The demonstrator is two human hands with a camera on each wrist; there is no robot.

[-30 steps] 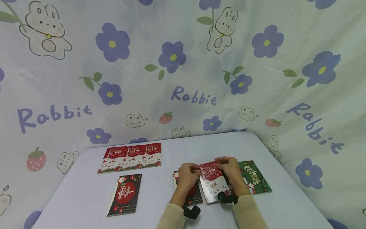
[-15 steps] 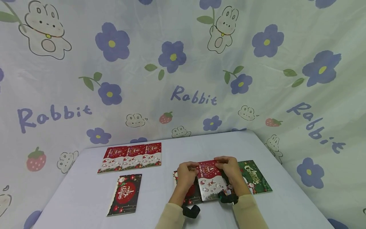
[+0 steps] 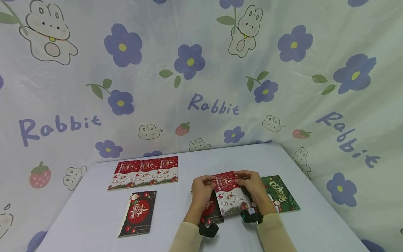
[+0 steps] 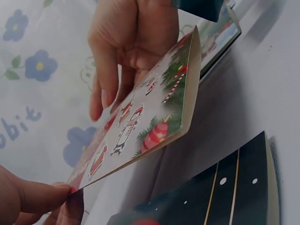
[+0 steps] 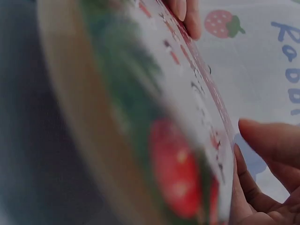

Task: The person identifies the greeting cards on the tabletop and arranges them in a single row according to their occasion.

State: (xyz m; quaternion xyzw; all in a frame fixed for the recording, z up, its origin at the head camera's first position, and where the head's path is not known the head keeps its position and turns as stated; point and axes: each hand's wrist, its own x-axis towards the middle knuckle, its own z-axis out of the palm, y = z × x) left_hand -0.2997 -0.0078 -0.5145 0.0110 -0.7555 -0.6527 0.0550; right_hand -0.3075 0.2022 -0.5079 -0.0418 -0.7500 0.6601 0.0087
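A red-and-white Christmas notebook point(image 3: 231, 197) is held up off the table, tilted. My left hand point(image 3: 201, 192) pinches its far left corner between thumb and fingers, as the left wrist view shows at the notebook's corner point(image 4: 101, 159). My right hand point(image 3: 253, 185) grips the far right corner, thumb point(image 5: 262, 133) on the cover side and fingers behind. Below and left of it lies a dark notebook point(image 3: 214, 211) with a red circle, partly hidden by my left hand. A green notebook point(image 3: 281, 196) lies to the right, partly behind my right hand.
Three red-and-white notebooks point(image 3: 146, 173) overlap in a row at the back left of the white table point(image 3: 88, 210). In front of them lies another dark notebook point(image 3: 137, 213). A patterned curtain point(image 3: 157, 87) hangs behind the table.
Both hands have moved the red-and-white notebook slightly away and to the left, and its near edge has risen. The other notebooks stay put.
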